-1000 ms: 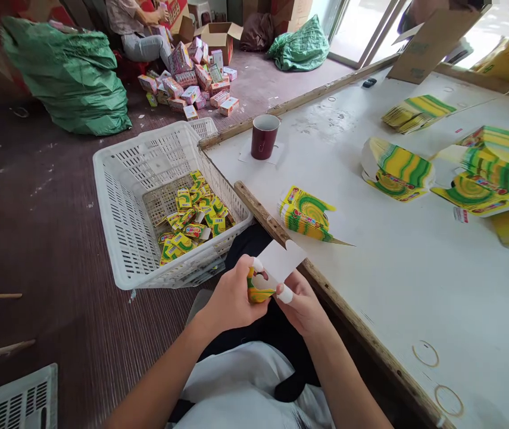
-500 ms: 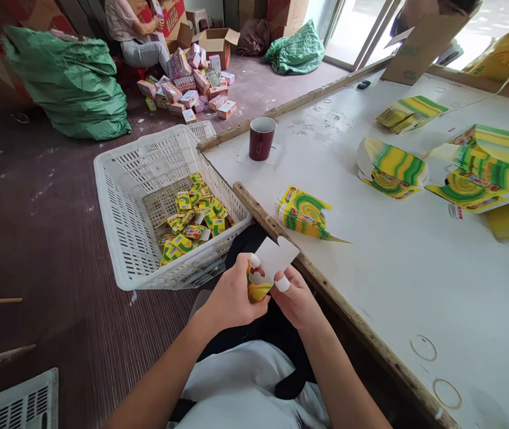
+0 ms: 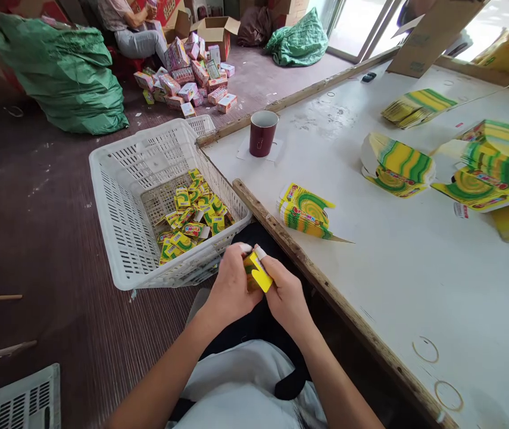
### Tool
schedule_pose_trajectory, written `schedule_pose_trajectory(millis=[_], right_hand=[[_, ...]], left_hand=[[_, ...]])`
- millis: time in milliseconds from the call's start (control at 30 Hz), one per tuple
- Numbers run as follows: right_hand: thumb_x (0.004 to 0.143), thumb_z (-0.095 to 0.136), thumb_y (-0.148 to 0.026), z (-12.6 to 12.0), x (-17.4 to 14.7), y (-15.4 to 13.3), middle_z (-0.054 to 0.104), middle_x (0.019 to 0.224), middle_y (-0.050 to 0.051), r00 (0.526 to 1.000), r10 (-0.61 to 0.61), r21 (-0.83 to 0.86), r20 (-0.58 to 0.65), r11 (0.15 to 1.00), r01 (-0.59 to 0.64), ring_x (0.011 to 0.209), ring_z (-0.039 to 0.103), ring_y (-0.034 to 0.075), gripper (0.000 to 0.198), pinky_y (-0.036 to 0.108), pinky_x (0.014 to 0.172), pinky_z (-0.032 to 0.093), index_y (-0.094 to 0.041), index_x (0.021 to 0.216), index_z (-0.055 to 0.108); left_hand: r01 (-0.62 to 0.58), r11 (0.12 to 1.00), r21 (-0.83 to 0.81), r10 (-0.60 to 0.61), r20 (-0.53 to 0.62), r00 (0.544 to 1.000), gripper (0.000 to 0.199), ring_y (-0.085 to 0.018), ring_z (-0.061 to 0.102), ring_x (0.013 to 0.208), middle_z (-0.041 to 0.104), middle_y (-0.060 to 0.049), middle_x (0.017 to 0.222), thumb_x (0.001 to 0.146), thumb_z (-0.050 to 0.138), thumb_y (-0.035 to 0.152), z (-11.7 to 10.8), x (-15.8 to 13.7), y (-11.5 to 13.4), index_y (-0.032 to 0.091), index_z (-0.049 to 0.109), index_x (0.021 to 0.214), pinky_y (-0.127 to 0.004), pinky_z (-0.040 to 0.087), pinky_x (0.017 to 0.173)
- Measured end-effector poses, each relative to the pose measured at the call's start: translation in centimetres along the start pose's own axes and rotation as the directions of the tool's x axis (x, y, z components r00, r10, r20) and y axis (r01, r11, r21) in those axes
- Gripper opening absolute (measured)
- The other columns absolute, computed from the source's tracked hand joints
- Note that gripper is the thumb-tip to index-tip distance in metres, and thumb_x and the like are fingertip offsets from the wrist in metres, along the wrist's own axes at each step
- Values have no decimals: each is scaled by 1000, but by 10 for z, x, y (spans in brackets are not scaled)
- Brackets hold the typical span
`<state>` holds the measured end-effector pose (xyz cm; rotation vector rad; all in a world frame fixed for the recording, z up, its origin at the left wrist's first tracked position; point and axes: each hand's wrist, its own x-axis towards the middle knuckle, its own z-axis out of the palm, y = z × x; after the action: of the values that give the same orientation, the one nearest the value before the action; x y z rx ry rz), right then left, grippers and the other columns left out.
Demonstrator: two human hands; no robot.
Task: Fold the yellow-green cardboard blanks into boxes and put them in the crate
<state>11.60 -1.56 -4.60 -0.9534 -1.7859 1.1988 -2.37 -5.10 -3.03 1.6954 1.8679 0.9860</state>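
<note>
Over my lap, my left hand [image 3: 235, 283] and my right hand [image 3: 286, 285] both grip a small yellow-and-green cardboard box [image 3: 261, 275]. Its yellow end flap sticks out toward me between the thumbs, and most of the box is hidden by the fingers. White wraps cover both thumb tips. Left of the hands, a white plastic crate [image 3: 115, 238] holds many small yellow-green boxes [image 3: 191, 220]. On the table just beyond my right hand lies a fanned stack of flat yellow-green cartons [image 3: 306, 211].
A maroon mug [image 3: 263, 134] stands on the white table [image 3: 370, 268], inside its wooden edge [image 3: 317, 280]. More carton stacks [image 3: 399, 164] lie at the right. Beyond the crate are a green sack [image 3: 58, 77], a pile of pink boxes [image 3: 191, 77] and a seated person [image 3: 140, 42].
The carton's white inner flap, raised before, has been folded down, and a yellow flap now faces me. My hands have drawn closer together around it. The view has shifted slightly.
</note>
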Motion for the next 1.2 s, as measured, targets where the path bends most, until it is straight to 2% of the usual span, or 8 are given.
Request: schedule_pose_trajectory(millis=[100, 333, 667, 767, 967, 1033, 1100, 1200], right_hand=[[93, 49, -17, -4, 3, 10, 64, 135, 8, 982, 34, -22, -187, 999, -38, 124, 61, 25, 46, 42, 105, 50, -27, 137, 58], [96, 44, -11, -8, -4, 12, 30, 162, 5, 971, -235, -272, -46, 938, 214, 146, 34, 25, 70, 43, 112, 44, -40, 155, 19], [94, 58, -27, -41, 9, 18, 58, 137, 18, 940, -212, -168, 266, 950, 262, 130, 56, 29, 19, 41, 97, 54, -24, 109, 69], [89, 64, -27, -37, 7, 19, 56, 138, 17, 976, -136, -84, 173, 985, 152, 129, 57, 30, 16, 43, 97, 54, -24, 104, 65], [85, 68, -32, -15, 2, 10, 50, 144, 17, 999, 38, 44, 12, 998, -38, 120, 61, 25, 65, 43, 96, 56, -25, 141, 35], [83, 70, -34, -25, 11, 4, 55, 138, 17, 998, -12, -68, -58, 998, 8, 112, 65, 25, 68, 45, 95, 55, -23, 141, 37], [82, 69, -35, -45, 26, 1, 65, 122, 14, 973, -86, -240, -215, 970, 33, 102, 67, 25, 57, 46, 91, 56, -22, 133, 46], [84, 61, -29, -76, 52, 8, 68, 111, 11, 881, -168, -521, -442, 847, -100, 99, 64, 28, 36, 50, 90, 52, -22, 119, 55]], left_hand=[[233, 967, -103, -251, -234, 939, 80, -30, 60, 102, 54, -9, 113, 51, 87, 36, 0, 2, -6, 21, 40, 114, -49, 50, 89], [417, 617, -668, -515, 57, 855, 62, -14, 62, 62, 62, 6, 71, 59, 83, 33, -8, 3, -12, 21, 47, 107, -27, 52, 60], [365, 396, -843, -556, 97, 826, 71, -13, 65, 54, 67, 6, 64, 50, 91, 35, -22, 8, 0, 19, 52, 106, -26, 56, 56], [363, 409, -837, -546, 95, 832, 63, -13, 66, 58, 67, 5, 68, 56, 89, 35, -13, 4, 1, 18, 54, 106, -26, 57, 59], [345, 539, -769, -508, 30, 861, 43, -11, 63, 65, 66, 2, 76, 64, 83, 37, -16, 6, -1, 18, 62, 95, -25, 55, 65], [249, 693, -677, -484, -180, 856, 32, -12, 62, 71, 65, 1, 81, 70, 78, 37, -32, 13, -11, 18, 63, 92, -24, 54, 71], [129, 859, -496, -405, -503, 763, 29, -14, 61, 82, 62, -1, 92, 75, 74, 36, -51, 22, -25, 20, 63, 96, -27, 53, 80], [226, 964, -139, -255, -715, 651, 37, -24, 54, 106, 53, -8, 114, 71, 75, 35, -73, 30, -49, 19, 65, 102, -38, 50, 91]])
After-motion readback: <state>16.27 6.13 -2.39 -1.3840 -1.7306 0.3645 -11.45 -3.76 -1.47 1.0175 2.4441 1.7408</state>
